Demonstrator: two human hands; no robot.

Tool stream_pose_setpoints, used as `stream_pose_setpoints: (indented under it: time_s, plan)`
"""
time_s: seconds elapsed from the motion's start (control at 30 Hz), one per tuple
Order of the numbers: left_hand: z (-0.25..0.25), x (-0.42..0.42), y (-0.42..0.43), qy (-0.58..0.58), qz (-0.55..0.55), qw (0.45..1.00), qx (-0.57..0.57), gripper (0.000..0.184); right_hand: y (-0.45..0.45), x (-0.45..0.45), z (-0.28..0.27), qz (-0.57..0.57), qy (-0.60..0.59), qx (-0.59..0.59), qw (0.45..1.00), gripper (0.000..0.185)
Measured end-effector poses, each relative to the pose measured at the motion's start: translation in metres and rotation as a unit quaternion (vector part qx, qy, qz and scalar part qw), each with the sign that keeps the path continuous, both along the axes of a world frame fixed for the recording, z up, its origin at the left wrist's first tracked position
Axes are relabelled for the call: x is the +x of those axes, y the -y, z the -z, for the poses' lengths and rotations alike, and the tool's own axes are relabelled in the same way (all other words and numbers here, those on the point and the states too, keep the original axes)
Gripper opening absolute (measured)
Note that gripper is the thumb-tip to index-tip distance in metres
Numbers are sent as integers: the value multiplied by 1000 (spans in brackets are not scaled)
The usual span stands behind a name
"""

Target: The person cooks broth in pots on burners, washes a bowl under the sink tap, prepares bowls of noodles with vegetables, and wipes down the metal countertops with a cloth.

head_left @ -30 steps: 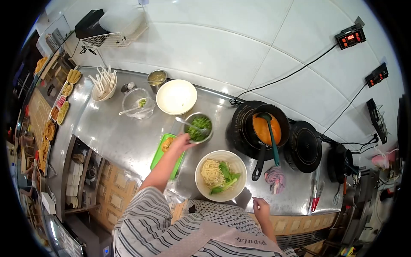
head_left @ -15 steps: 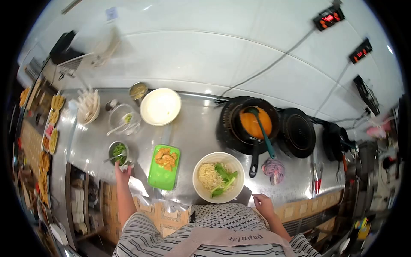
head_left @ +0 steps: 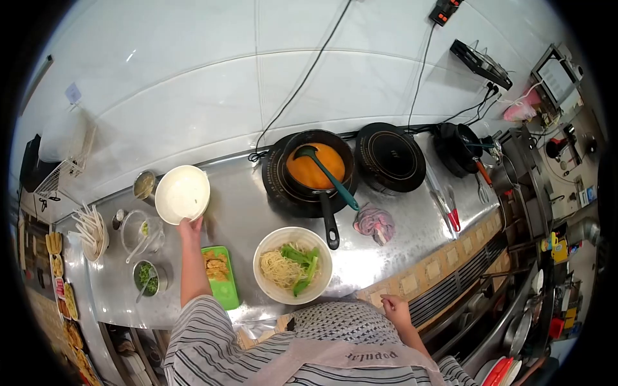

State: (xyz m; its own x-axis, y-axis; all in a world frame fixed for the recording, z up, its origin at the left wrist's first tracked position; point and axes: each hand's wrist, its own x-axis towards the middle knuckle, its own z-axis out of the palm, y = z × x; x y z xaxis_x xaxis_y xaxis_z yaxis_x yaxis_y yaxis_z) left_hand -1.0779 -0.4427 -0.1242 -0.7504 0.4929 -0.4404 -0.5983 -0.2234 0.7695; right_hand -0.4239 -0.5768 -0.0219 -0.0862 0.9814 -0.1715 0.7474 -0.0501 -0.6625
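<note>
My left hand (head_left: 189, 228) is at the near rim of a white bowl (head_left: 182, 188), its fingers closed on the edge. My forearm passes over the left side of a green tray (head_left: 224, 295) with orange-brown cooked pieces (head_left: 215, 266) on it. In front of my body stands a white bowl of noodles (head_left: 279, 273) topped with green leafy vegetables (head_left: 302, 266). Past the counter's front edge, my right hand (head_left: 397, 311) hangs by my side with fingers curled and nothing visible in them. Left of my forearm is a metal cup of chopped greens (head_left: 149, 279) with a spoon in it.
A black pan (head_left: 346, 151) of orange liquid with a teal ladle (head_left: 329, 172) sits on a cooker, its handle toward me. Beyond are a second round cooker (head_left: 391, 156), a crumpled cloth (head_left: 374, 223) and red-handled tongs (head_left: 454, 215). A clear container (head_left: 137, 233) stands at left.
My left hand has left the cup of greens and reached forward to the white bowl. The view has turned, so the counter items appear farther left. My right hand still hangs at my side.
</note>
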Motion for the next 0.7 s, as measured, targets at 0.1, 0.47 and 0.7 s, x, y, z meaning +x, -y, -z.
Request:
stream_pose_setpoints:
  time_s: [0.1, 0.47, 0.7]
  plan:
    - [-14, 15, 25, 2, 86, 995, 53, 54, 3, 17, 8, -22, 37, -46, 998, 20]
    - [-129, 121, 130, 110, 103, 986, 65, 49, -243, -77, 31, -78, 287, -21, 955, 61]
    - [-164, 138, 201, 33, 23, 999, -20, 52, -225, -15, 46, -12, -251, -201, 947, 42]
